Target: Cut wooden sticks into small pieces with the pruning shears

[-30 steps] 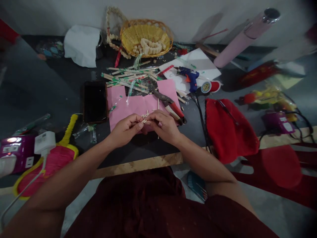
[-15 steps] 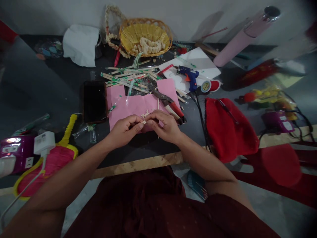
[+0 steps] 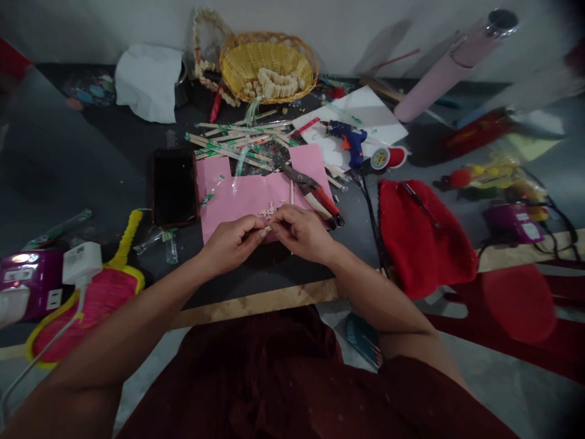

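- Wooden piece [image 3: 267,229], pale and tiny, sits at the meeting fingertips just below the centre of the frame, over the near edge of the pink paper [image 3: 247,194].
- Left hand [image 3: 228,245], left of centre: thumb and forefinger are pinched together on the piece.
- Right hand [image 3: 307,235], right of centre: its fingers are curled, with the tips against the same spot; whether they also clamp the piece, I cannot tell.
- Small cut bits [image 3: 267,210] lie in a loose pile on the paper, just above the fingertips.
- Hand pruner [image 3: 316,196] with red on its handles lies slanted just beyond the right hand, partly on the paper; a thin stick [image 3: 291,191] lies beside it.
- Phone [image 3: 174,189], dark-screened, lies left of the paper.
- Sticks [image 3: 233,146] with green-marked wrappers are heaped above the paper.
- Yellow basket [image 3: 235,64], top centre, holds a row of pale pieces [image 3: 278,84].
- Blue glue gun [image 3: 348,141] rests on a white sheet [image 3: 381,114], upper right of centre, near a spool of red thread [image 3: 390,158].
- Red cloth [image 3: 423,250], right of the frame, bears a pen [image 3: 420,205].
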Demonstrator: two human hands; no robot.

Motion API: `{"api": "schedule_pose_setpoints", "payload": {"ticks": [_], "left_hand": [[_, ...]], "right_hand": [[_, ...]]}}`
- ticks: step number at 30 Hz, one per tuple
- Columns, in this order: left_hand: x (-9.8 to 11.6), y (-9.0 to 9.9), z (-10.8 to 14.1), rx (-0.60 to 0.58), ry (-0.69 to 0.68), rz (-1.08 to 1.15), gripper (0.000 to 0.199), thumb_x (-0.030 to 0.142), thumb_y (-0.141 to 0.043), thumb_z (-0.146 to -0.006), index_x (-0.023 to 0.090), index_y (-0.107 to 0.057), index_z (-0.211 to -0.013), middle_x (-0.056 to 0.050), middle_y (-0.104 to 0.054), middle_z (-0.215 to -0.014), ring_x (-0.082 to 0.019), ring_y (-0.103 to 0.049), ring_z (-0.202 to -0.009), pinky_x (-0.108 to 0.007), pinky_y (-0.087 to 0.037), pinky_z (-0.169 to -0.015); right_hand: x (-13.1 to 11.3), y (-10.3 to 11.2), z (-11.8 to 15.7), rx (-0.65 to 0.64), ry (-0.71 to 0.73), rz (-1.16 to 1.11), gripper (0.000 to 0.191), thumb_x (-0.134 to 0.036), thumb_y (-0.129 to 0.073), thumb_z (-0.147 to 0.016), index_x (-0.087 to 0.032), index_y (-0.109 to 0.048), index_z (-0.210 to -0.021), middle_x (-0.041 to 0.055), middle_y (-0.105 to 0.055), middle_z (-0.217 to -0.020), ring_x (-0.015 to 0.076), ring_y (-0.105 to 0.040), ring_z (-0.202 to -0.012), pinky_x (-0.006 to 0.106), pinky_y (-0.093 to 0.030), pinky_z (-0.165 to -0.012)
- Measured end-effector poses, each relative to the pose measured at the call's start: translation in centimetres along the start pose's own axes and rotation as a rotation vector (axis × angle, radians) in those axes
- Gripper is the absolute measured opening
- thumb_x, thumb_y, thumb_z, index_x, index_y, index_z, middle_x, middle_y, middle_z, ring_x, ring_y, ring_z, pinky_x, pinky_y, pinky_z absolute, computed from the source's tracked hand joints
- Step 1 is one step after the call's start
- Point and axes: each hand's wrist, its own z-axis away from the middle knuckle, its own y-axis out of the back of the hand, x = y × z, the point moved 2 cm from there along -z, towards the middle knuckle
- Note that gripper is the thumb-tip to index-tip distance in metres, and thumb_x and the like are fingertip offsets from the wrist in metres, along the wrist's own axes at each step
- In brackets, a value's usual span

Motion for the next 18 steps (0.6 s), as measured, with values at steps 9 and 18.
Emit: {"api": "schedule_pose_setpoints", "payload": {"ticks": [9,18], "left_hand": [[1.2,0.6,-0.2,0.009,0.079,0.316,0.024,0.039,-0.053,-0.091,0.017,-0.062,-0.087,-0.001,-0.069,-0.078,-0.011,-0.064,-0.073,-0.023,-0.05,-0.071],[1.1,0.5,-0.4,-0.087,0.131,0.475,0.025,0.04,-0.055,-0.088,0.016,-0.061,-0.085,-0.003,-0.068,-0.077,-0.011,-0.062,-0.069,-0.02,-0.048,-0.058]], "right_hand": [[0.3,0.4,0.0,0.085,-0.002,-0.119,0.012,-0.02,-0.054,-0.091,-0.02,-0.06,-0.101,0.0048,-0.065,-0.09,0.0139,-0.061,-0.085,0.029,-0.05,-0.076],[0.0,-0.1,0.1,0.106,0.078,-0.136,0.011,-0.021,-0.056,-0.091,-0.02,-0.064,-0.098,0.0048,-0.067,-0.083,0.0138,-0.063,-0.08,0.028,-0.053,-0.071]]}}
